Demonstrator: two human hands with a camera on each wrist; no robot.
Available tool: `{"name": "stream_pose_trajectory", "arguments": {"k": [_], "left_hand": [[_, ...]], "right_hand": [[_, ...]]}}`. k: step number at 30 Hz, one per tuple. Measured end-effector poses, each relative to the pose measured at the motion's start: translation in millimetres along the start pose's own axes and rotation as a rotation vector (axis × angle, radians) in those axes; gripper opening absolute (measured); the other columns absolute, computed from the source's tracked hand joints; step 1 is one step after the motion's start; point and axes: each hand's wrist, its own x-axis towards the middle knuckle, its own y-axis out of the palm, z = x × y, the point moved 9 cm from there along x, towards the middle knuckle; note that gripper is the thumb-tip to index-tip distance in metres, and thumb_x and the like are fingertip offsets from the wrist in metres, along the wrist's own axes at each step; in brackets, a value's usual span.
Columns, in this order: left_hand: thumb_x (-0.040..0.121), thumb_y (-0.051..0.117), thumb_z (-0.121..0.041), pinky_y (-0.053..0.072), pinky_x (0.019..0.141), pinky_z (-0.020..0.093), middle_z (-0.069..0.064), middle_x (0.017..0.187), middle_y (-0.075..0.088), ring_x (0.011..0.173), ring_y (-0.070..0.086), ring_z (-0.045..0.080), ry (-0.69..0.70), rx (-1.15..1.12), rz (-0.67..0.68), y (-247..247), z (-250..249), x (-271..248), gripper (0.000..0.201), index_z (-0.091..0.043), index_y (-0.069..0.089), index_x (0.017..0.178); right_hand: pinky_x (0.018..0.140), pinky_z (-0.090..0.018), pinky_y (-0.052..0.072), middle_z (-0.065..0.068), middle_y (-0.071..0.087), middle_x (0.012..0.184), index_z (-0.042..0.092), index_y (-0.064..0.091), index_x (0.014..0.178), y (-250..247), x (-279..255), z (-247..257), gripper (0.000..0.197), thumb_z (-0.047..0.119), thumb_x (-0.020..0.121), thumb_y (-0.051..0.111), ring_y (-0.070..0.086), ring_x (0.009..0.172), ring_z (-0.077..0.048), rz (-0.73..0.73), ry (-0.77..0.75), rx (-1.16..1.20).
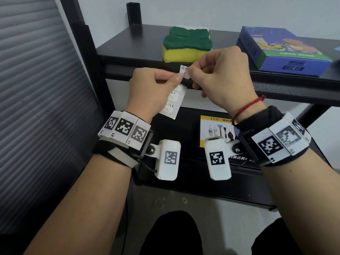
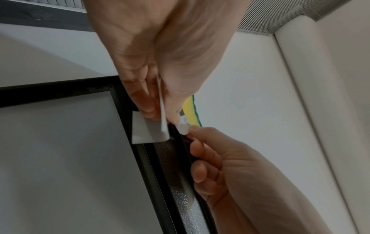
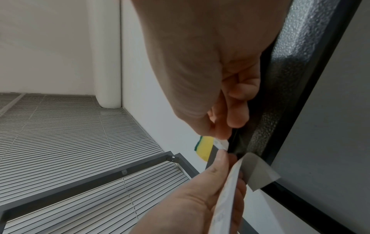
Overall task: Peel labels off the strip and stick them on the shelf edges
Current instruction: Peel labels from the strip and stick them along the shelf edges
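— Pinching what, the right hand?
— A label, against the shelf edge below the sponge.
— And the left hand?
— It is gripping the strip, hanging just beside.
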Motion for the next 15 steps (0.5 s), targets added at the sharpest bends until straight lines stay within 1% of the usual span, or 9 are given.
{"name": "stream_pose_trajectory", "arguments": {"k": [3,6,11,13,15], "left_hand": [[0.082,0.077,-0.045,0.060,0.093,0.045,-0.008,0.091,0.082,0.092,0.076,0.010,0.009,-0.024,0.009,2.6,0.1,1.3,0.025,-0.024,0.083,0.095],[0.080,0.076,-0.051,0.061,0.091,0.046,-0.008,0.085,0.081,0.088,0.077,0.011,-0.001,-0.035,-0.012,1.3,0.3,2.1,0.030,-0.023,0.084,0.091],[0.080,0.076,-0.052,0.061,0.091,0.048,-0.007,0.084,0.081,0.087,0.076,0.013,-0.023,-0.043,-0.016,0.7,3.2,3.4,0.031,-0.023,0.083,0.089],[0.080,0.077,-0.051,0.061,0.092,0.048,-0.008,0.084,0.081,0.087,0.076,0.013,-0.021,-0.041,-0.020,0.8,3.6,3.6,0.029,-0.024,0.083,0.089],[0.080,0.076,-0.051,0.061,0.091,0.046,-0.008,0.083,0.081,0.085,0.075,0.012,-0.021,-0.041,-0.023,1.1,3.7,3.6,0.030,-0.024,0.083,0.089]], "right_hand": [[0.059,-0.014,0.048,0.010,0.068,0.055,0.012,0.075,0.071,0.2,0.2,-0.1,0.018,0.017,0.085,0.064,0.058,0.040,0.005,-0.005,-0.001,0.007],[0.061,-0.014,0.048,0.011,0.068,0.056,0.013,0.075,0.071,0.5,0.8,0.1,0.019,0.018,0.085,0.064,0.058,0.041,0.005,-0.001,-0.004,-0.003],[0.061,-0.015,0.049,0.009,0.068,0.056,0.015,0.074,0.070,1.3,1.8,0.8,0.019,0.019,0.085,0.063,0.058,0.041,0.005,0.001,-0.008,-0.017],[0.063,-0.018,0.052,0.008,0.069,0.056,0.016,0.074,0.070,1.2,2.4,0.7,0.019,0.020,0.084,0.063,0.059,0.042,0.003,-0.007,-0.007,-0.025],[0.066,-0.022,0.055,0.007,0.069,0.056,0.017,0.074,0.069,0.8,2.7,0.6,0.019,0.021,0.083,0.063,0.059,0.042,-0.002,-0.015,-0.001,-0.033]]}}
